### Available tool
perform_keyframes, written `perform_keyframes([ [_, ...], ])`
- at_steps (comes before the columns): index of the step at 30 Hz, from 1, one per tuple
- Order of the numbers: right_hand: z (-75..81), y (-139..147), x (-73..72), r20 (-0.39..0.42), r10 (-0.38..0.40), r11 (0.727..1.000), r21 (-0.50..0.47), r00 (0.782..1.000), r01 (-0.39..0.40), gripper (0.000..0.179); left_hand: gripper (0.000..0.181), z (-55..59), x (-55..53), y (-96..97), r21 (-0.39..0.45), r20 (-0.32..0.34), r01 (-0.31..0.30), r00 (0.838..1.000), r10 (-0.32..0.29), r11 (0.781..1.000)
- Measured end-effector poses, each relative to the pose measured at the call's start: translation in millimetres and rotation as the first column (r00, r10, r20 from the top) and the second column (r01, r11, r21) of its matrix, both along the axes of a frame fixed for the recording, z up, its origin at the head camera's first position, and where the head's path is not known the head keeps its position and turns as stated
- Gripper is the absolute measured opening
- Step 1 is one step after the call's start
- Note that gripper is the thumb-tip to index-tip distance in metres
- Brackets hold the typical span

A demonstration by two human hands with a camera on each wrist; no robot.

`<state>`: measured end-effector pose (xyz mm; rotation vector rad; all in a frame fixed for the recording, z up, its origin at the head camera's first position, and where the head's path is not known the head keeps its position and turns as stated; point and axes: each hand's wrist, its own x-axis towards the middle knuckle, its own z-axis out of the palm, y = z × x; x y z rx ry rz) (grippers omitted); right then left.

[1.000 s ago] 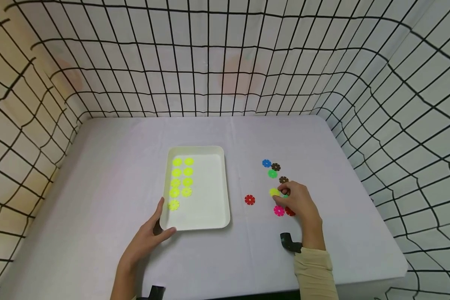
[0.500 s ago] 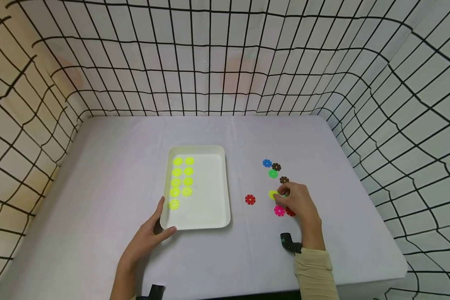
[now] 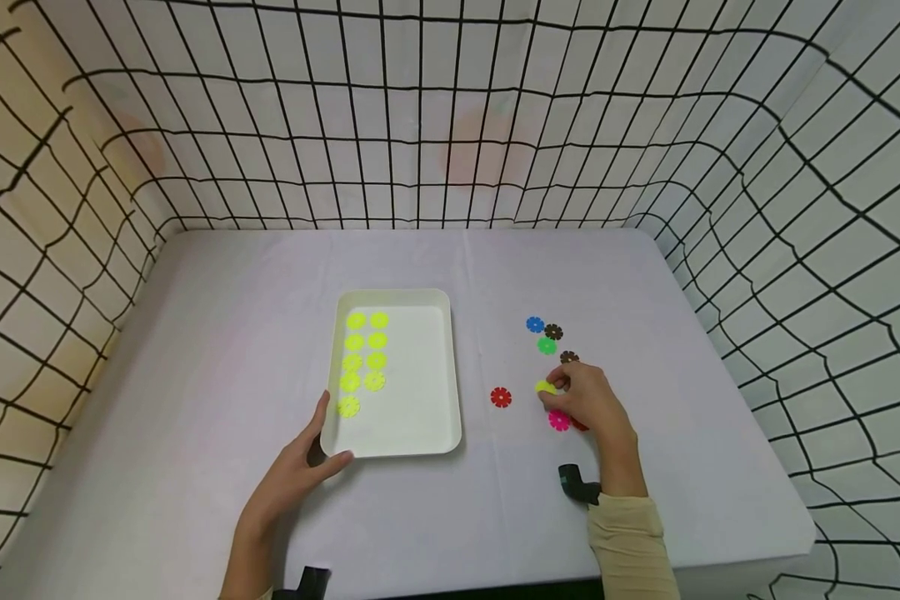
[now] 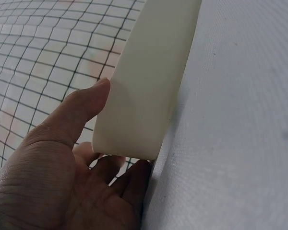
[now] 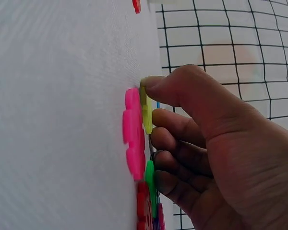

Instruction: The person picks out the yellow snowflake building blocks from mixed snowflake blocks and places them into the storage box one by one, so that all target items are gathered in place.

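My left hand (image 3: 291, 483) holds the near-left corner of a shallow white tray (image 3: 420, 417); in the left wrist view the thumb lies along its wall (image 4: 139, 81), with fingers curled at the corner. Several yellow snowflake discs (image 3: 350, 407) lie in two columns in the tray's left part. To the right, my right hand (image 3: 588, 400) pinches another yellow snowflake disc (image 3: 545, 387) at table level, thumb on its edge (image 5: 146, 108). Beside it are a pink disc (image 3: 558, 420) and a green disc (image 5: 150, 184); a red disc (image 5: 143, 203) is mostly hidden by the hand.
Farther back lie a blue disc (image 3: 535, 324), a green disc (image 3: 547, 345) and two dark brown discs (image 3: 553, 332). A lone red disc (image 3: 501, 397) sits between tray and right hand. Black wire mesh (image 3: 420, 142) surrounds the white-covered table (image 3: 240, 333) at the back and sides.
The yellow disc has slid slightly left with my right hand, which has also shifted left a little. My left hand and the tray stay where they were.
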<state>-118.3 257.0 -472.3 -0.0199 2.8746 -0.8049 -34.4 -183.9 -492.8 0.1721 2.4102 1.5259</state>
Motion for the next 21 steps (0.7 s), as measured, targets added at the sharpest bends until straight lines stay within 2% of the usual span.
perform_keyframes([
  [13, -4.0, -0.7, 0.9, -0.041, 0.003, 1.0, 0.0, 0.999, -0.003, 0.039, 0.1, -1.1, -0.4, -0.1, -0.001, 0.003, -0.003, 1.0, 0.003, 1.0],
  [21, -3.7, -1.0, -4.8, 0.023, -0.012, 1.0, 0.002, 1.0, 0.012, 0.036, 0.1, -0.4, -1.9, 0.0, -0.008, -0.004, 0.002, 1.0, -0.002, 1.0],
])
